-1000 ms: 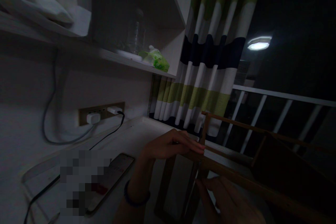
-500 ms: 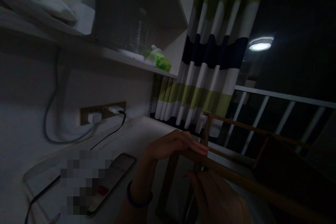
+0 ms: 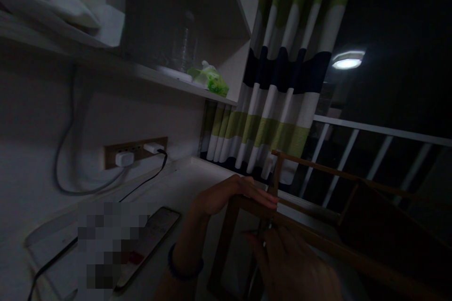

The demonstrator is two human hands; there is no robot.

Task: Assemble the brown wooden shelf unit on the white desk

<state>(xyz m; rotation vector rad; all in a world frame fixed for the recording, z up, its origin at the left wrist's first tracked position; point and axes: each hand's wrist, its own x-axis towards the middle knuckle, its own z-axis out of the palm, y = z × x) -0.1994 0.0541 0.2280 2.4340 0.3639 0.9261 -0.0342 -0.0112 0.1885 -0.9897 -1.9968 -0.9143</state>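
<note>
A dark brown wooden frame [image 3: 226,244] stands on the white desk, and a longer wooden rail [image 3: 318,240] runs off from it to the right. My left hand [image 3: 233,190] is bent at the wrist over the frame's top corner, its fingers stretched out flat along the wood; its thumb is hidden. Just below it, my right hand [image 3: 293,263] is closed in a pinch beside the joint. Small shiny glints show at its fingertips, but the dimness hides what it holds. A dark band [image 3: 185,263] circles my left wrist.
A phone [image 3: 151,244] lies on the desk at left, partly behind a blurred patch. Plugs and cables hang from a wall socket [image 3: 136,150]. Above is a shelf [image 3: 169,82] with a green packet [image 3: 215,80]. More wooden framework [image 3: 381,216] stands at right, before a curtain [image 3: 271,103].
My right hand has shifted slightly and its fingers have turned a little at the joint. My left hand stays on the frame's corner. The whole view has slid a bit left.
</note>
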